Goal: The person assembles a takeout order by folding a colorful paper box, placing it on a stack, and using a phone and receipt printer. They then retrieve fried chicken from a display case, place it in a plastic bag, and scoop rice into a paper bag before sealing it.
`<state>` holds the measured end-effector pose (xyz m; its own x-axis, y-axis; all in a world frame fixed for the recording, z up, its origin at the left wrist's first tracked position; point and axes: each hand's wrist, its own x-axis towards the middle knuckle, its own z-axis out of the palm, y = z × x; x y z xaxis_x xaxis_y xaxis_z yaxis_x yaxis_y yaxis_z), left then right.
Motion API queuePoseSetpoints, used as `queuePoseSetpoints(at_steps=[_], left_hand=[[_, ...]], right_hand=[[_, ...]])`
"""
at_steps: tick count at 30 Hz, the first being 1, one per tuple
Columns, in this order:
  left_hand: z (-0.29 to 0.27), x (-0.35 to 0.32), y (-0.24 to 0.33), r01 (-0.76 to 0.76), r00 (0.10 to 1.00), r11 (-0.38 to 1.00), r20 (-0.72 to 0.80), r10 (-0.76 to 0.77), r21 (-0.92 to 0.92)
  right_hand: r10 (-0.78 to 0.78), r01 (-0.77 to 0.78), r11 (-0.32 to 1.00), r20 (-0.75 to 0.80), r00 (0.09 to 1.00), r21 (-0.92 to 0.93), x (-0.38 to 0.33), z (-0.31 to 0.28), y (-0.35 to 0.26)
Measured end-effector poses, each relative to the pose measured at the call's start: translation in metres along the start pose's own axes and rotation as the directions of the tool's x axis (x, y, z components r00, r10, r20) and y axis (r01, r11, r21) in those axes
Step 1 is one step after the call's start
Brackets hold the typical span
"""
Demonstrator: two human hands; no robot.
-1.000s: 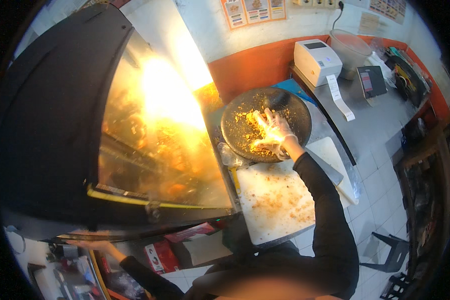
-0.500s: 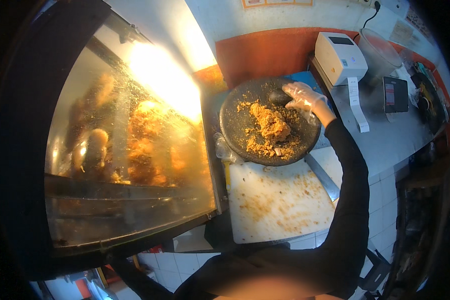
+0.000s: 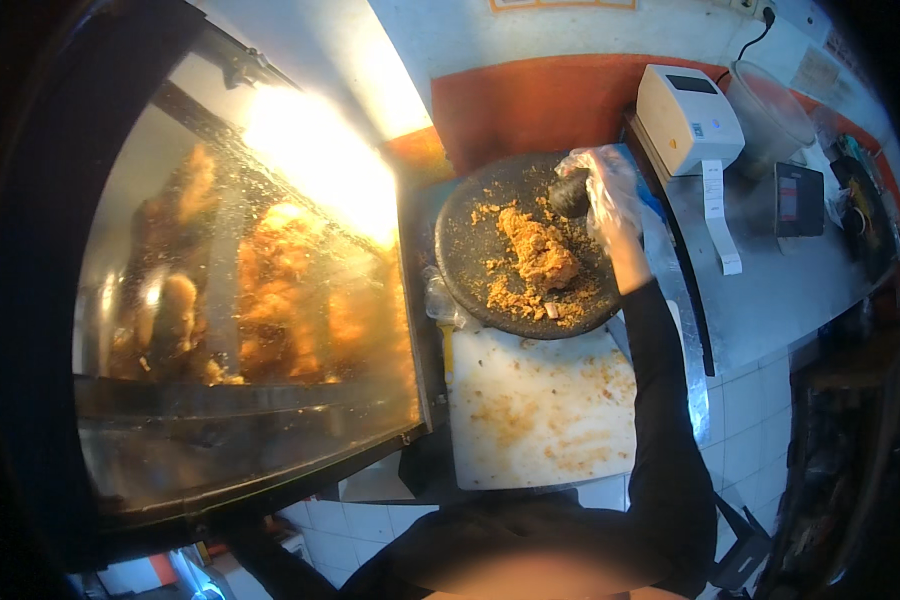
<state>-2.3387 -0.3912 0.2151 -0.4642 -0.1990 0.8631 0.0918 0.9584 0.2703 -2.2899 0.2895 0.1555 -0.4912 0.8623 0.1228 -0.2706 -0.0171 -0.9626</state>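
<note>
Dark pestle (image 3: 568, 194) at the stone mortar's (image 3: 460, 262) right side, gloved right hand (image 3: 610, 190) curled closed around it! Crumbed fried chicken (image 3: 538, 250) sits mid-mortar, white cutting board (image 3: 540, 410) nearer. Left hand's hidden; can't tell its grip.

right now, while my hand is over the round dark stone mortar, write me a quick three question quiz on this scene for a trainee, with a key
1. What is the clear-plastic-gloved right hand holding?
2. True or false: the lumpy golden-brown crumbed piece lies in the round dark stone mortar.
3. Fill in: below the mortar in the picture, brown crumbs are scattered on the white flat ____.

Key:
1. The dark stone pestle.
2. True.
3. Cutting board.
</note>
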Motion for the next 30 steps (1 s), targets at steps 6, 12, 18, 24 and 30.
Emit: queuePoseSetpoints(at_steps=[6,12,18,24,30], left_hand=[[-0.009,-0.027,0.004,-0.028,0.999,1.0,0.02,0.028,0.002],[-0.025,-0.092,0.013,-0.049,0.995,0.999,0.088,0.05,-0.015],[-0.042,-0.153,0.027,-0.055,0.985,0.998,0.161,0.059,-0.025],[-0.046,-0.16,0.027,-0.069,0.982,0.997,0.177,0.072,-0.026],[-0.052,-0.162,0.027,-0.063,0.98,0.998,0.186,0.064,-0.015]], right_hand=[[-0.227,0.274,0.856,0.157,0.961,-0.439,-0.099,0.01,-0.036],[-0.207,0.288,0.614,0.202,0.957,-0.735,-0.08,0.007,0.008],[0.073,0.131,0.792,0.305,0.95,-0.597,-0.08,0.026,-0.003],[-0.224,0.467,0.612,0.427,0.876,-0.638,-0.072,0.06,0.003],[-0.228,0.416,0.71,0.373,0.899,-0.568,-0.057,0.034,0.028]])
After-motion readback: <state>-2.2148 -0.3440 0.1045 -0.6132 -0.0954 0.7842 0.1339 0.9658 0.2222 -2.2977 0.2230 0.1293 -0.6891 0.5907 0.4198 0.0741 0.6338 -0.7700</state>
